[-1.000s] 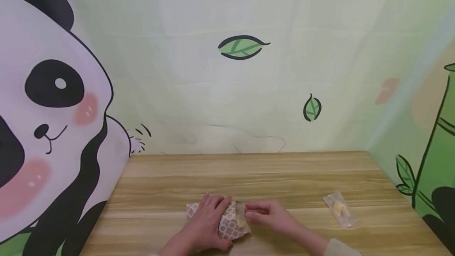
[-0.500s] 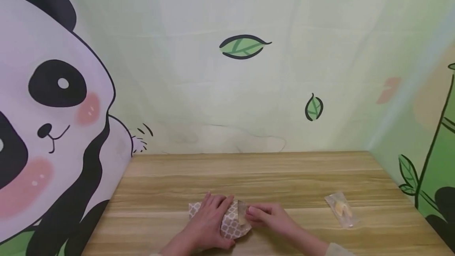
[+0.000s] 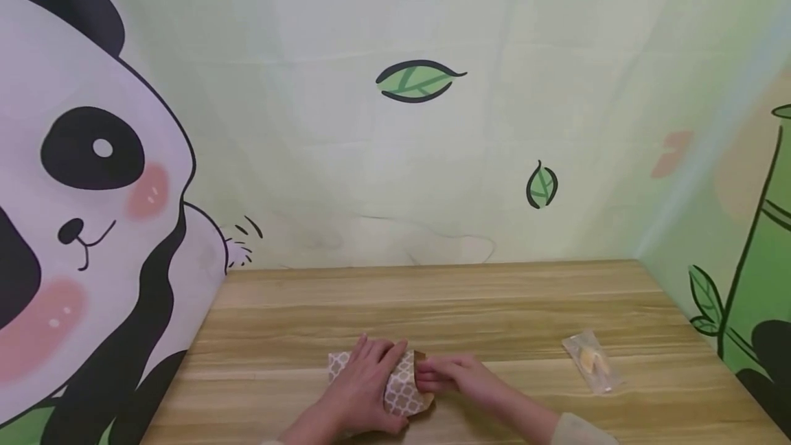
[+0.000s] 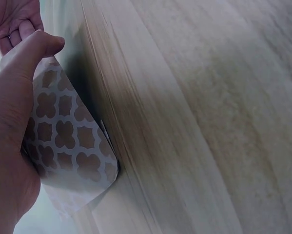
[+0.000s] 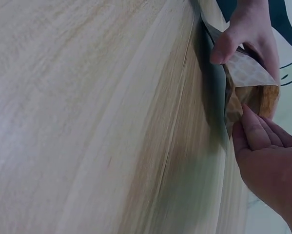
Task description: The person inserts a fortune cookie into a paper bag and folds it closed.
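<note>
A paper bag [image 3: 404, 390] with a white lattice pattern on tan lies on its side, its brown mouth facing right. My left hand [image 3: 364, 386] grips it from above, thumb on the near side and fingers across the far side. My right hand [image 3: 463, 376] reaches in from the right, with extended fingers inside the bag's mouth. In the right wrist view the fingers [image 5: 260, 131] pass the brown inner wall, and their tips are hidden. The left wrist view shows the left thumb [image 4: 50, 44] lying along the patterned paper.
On the right of the wooden table [image 3: 309, 307] lies a clear packet [image 3: 590, 362] with pale yellow pieces inside. Behind the table hangs a printed cloth [image 3: 346, 177] with a panda and leaves.
A see-through packet that showed at the bag's mouth has gone inside, out of sight. My right fingers have moved left into the mouth; my left hand stays on the bag.
</note>
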